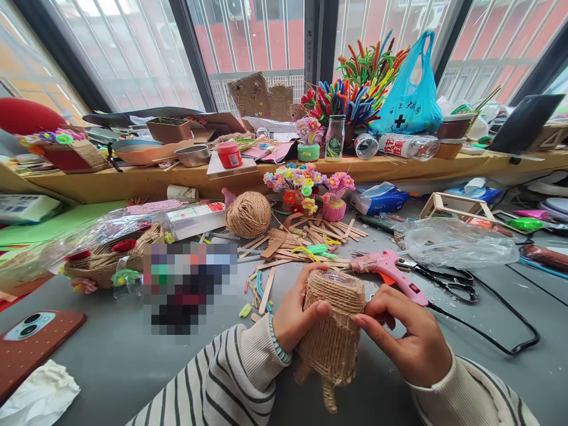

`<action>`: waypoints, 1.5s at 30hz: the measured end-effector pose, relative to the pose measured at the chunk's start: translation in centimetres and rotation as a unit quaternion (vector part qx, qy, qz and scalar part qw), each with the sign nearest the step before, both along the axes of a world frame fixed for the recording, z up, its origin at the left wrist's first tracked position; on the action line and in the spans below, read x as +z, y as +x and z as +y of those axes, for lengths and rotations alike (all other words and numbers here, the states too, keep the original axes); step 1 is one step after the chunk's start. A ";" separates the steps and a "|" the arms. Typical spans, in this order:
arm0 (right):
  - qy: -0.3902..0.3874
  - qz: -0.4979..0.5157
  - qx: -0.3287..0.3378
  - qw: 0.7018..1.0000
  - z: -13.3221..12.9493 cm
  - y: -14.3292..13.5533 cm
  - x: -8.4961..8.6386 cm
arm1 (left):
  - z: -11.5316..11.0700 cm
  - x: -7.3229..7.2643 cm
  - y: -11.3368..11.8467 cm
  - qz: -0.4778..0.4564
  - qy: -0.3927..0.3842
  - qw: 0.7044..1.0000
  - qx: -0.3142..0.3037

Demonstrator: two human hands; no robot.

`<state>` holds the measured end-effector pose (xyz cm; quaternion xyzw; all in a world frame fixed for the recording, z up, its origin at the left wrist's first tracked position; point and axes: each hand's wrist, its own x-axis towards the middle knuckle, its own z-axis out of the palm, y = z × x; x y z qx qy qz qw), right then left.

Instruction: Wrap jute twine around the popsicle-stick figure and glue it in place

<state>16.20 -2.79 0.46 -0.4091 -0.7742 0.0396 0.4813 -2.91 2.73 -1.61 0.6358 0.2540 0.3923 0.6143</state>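
A twine-wrapped container (331,337) with stubby twine legs is held tilted above the near edge of the grey table. Clear plastic shows at its top opening. My left hand (298,313) wraps round its left side, thumb across the front. On the right, my right hand (406,331) pinches at the upper side of the wrapping, thumb and forefinger together; what lies between them is too small to make out. Just behind the right hand lies a pink glue gun (393,272). A ball of twine (248,214) sits further back.
Wooden craft sticks (306,239) are scattered behind the container. Black scissors (444,281) and the glue gun's cord (510,349) lie at the right. A phone (42,340) and crumpled tissue (39,393) are at the left. Pipe-cleaner flowers (295,180) stand before the cluttered ledge (275,177).
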 end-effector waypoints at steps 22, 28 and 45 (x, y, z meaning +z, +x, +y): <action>0.005 -0.002 0.002 1.000 0.0 0.0 -0.1 | 0.0 0.3 -0.1 0.020 0.016 1.000 -0.011; 0.002 -0.005 0.006 1.000 0.1 0.1 -0.2 | 0.0 0.5 0.1 0.030 0.013 0.999 0.010; -0.005 0.002 -0.017 1.000 -0.3 -0.3 -0.5 | -0.2 1.0 0.0 0.048 -0.008 0.999 0.003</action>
